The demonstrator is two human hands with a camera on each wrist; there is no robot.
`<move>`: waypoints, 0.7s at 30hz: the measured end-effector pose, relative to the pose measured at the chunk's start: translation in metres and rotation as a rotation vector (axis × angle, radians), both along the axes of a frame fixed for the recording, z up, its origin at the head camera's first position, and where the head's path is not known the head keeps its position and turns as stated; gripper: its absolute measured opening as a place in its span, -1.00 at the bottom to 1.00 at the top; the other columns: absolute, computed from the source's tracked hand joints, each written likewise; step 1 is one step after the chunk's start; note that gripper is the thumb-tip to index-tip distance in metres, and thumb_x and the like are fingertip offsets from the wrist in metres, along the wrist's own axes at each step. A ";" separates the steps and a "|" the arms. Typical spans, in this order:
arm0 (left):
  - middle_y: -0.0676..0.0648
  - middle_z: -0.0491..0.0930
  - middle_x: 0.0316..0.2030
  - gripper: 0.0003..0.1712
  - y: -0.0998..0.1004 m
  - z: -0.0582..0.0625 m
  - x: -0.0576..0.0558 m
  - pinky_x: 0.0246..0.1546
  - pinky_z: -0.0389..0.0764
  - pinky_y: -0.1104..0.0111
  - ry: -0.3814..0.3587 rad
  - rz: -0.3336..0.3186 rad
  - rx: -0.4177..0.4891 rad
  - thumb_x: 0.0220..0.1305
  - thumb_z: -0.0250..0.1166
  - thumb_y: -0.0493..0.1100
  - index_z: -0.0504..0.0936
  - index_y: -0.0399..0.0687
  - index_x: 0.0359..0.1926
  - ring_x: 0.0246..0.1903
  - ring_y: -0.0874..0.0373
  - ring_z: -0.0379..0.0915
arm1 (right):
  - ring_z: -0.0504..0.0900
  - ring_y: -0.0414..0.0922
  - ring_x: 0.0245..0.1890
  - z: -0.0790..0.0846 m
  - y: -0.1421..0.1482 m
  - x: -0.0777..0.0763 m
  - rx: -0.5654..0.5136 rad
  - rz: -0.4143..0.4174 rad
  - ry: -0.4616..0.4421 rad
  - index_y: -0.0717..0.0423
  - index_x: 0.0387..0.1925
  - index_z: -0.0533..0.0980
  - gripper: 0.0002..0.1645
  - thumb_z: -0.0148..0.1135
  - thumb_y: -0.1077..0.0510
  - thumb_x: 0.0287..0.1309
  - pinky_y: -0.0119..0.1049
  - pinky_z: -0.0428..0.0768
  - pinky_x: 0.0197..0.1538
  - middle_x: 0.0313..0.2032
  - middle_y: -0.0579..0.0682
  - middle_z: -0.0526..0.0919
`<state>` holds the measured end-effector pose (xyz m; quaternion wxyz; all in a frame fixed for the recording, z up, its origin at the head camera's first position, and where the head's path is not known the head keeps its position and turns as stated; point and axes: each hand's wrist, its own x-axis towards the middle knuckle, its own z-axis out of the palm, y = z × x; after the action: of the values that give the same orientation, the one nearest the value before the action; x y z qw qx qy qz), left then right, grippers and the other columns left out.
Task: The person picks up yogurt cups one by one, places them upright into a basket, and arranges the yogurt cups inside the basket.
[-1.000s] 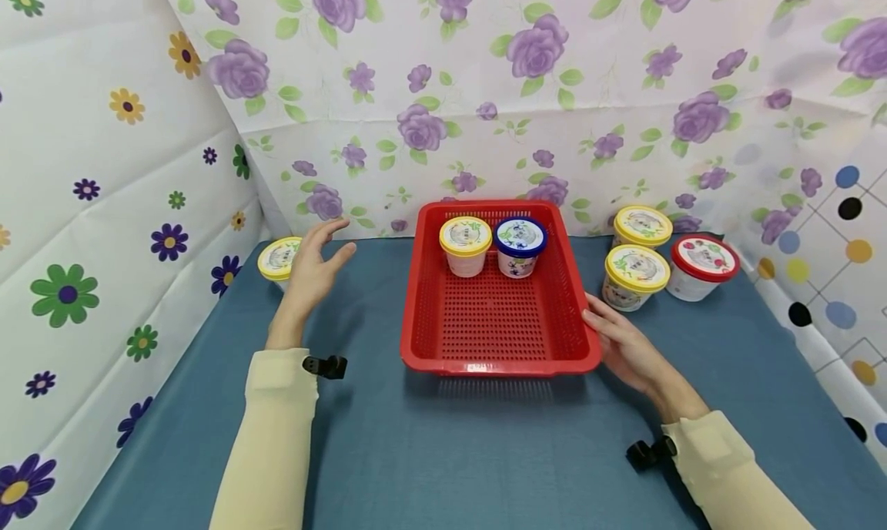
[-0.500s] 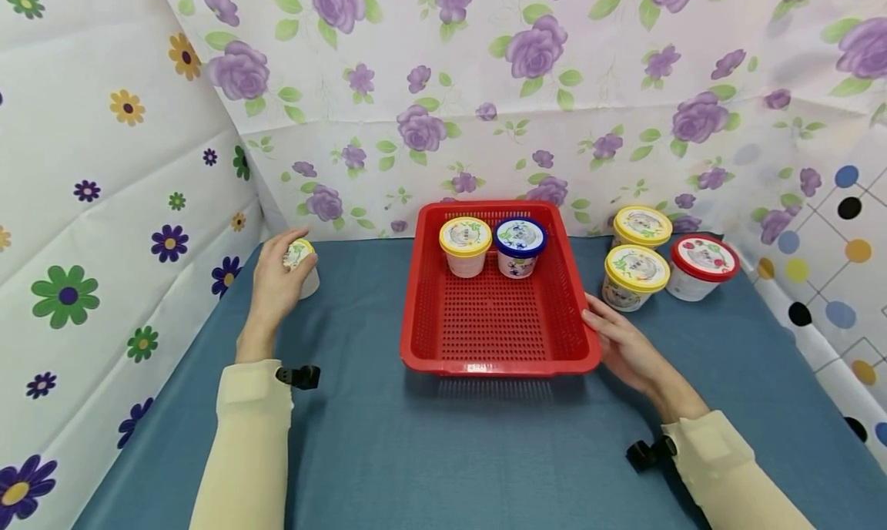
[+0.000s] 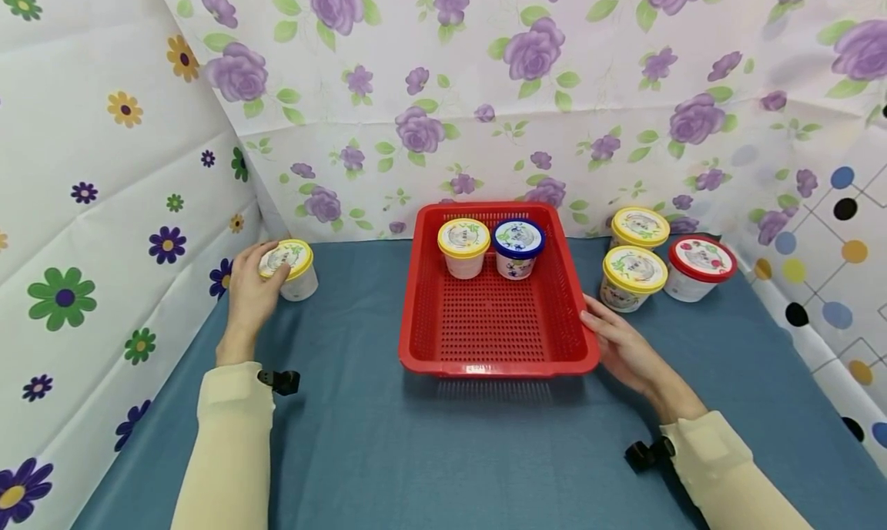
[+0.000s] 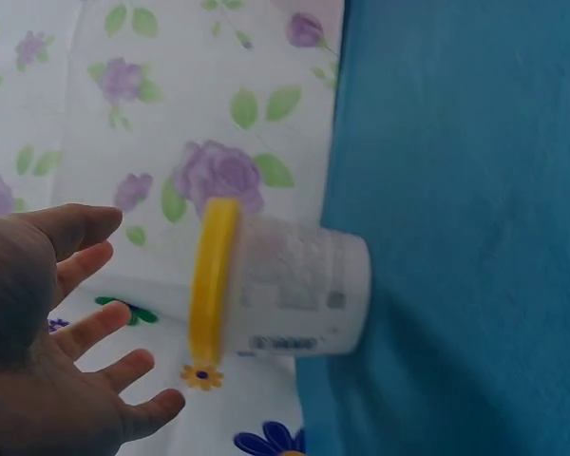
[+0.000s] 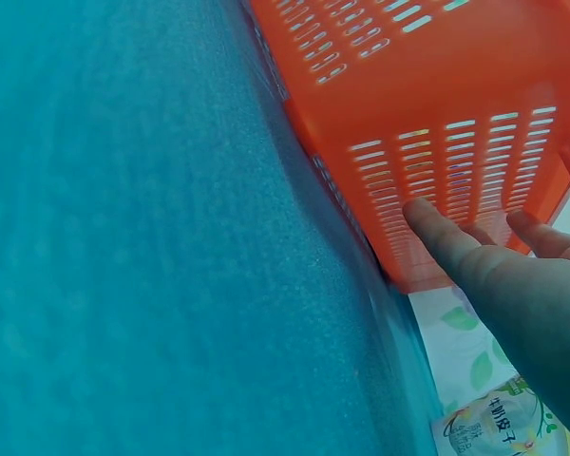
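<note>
At the far left, my left hand (image 3: 249,291) is around the side of a white ice-cream-style cup with a yellow lid (image 3: 289,259). From the head its thumb overlaps the lid, while the left wrist view shows the fingers spread and a gap between them and the cup (image 4: 290,285). My right hand (image 3: 624,345) holds the right rim of a red plastic basket (image 3: 492,367): the thumb lies over the rim and the fingers touch the slotted outer wall (image 5: 437,161). Inside the basket, at its back, stand a yellow-lidded cup (image 3: 463,241) and a blue-lidded cup (image 3: 518,245).
Right of the basket stand two more yellow-lidded cups, a front one (image 3: 633,276) and a back one (image 3: 640,226), beside a larger red-lidded tub (image 3: 701,264). A blue cloth (image 3: 471,453) covers the table. Flower-printed sheets (image 3: 416,68) hang behind and at the sides.
My left hand has moved left and down to the left side of the far-left yellow-lidded cup, which now shows more fully and sits slightly farther right. The right hand stays on the basket.
</note>
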<state>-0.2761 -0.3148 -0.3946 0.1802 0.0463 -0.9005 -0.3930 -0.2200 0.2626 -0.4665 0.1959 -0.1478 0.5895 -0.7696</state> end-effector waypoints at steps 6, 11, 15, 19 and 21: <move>-0.39 0.02 0.56 -0.30 -0.007 -0.012 -0.004 0.48 -0.01 -0.26 -0.031 0.007 -0.023 0.53 0.26 -0.06 0.30 -0.21 0.54 0.54 -0.38 -0.07 | 0.56 -0.18 0.24 0.000 0.000 0.001 0.008 -0.005 -0.004 0.06 0.67 -0.11 -0.30 -0.21 0.05 0.69 -0.21 0.63 0.18 0.44 0.03 0.35; -0.37 -0.04 0.58 -0.26 -0.010 -0.018 -0.007 0.48 -0.06 -0.29 -0.068 0.001 -0.017 0.54 0.25 0.00 0.25 -0.16 0.58 0.56 -0.39 -0.16 | 0.56 -0.18 0.24 0.001 0.000 0.001 0.008 -0.005 -0.011 0.05 0.67 -0.12 -0.29 -0.21 0.05 0.69 -0.20 0.63 0.19 0.44 0.03 0.35; -0.36 -0.07 0.60 -0.23 -0.011 -0.021 -0.010 0.47 -0.06 -0.32 -0.091 -0.007 -0.006 0.54 0.25 0.03 0.22 -0.14 0.59 0.56 -0.41 -0.19 | 0.56 -0.17 0.24 0.001 -0.001 0.001 0.008 -0.002 -0.015 0.05 0.68 -0.13 -0.29 -0.21 0.05 0.69 -0.20 0.63 0.20 0.44 0.04 0.34; -0.36 -0.09 0.60 -0.20 -0.013 -0.025 -0.014 0.46 -0.07 -0.34 -0.101 -0.027 0.003 0.53 0.26 0.05 0.21 -0.15 0.59 0.56 -0.42 -0.19 | 0.55 -0.17 0.25 0.002 -0.001 0.001 0.011 -0.001 -0.011 0.05 0.67 -0.12 -0.29 -0.22 0.05 0.69 -0.19 0.63 0.20 0.44 0.03 0.34; -0.35 -0.10 0.61 -0.19 -0.013 -0.026 -0.016 0.46 -0.06 -0.34 -0.103 -0.039 0.003 0.52 0.27 0.06 0.20 -0.16 0.59 0.56 -0.43 -0.19 | 0.55 -0.17 0.25 0.002 -0.001 0.000 0.014 0.000 -0.009 0.04 0.67 -0.11 -0.29 -0.22 0.05 0.69 -0.19 0.63 0.20 0.44 0.03 0.34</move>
<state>-0.2920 -0.3281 -0.4208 0.1258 0.0494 -0.9088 -0.3946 -0.2196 0.2618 -0.4649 0.1994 -0.1429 0.5939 -0.7663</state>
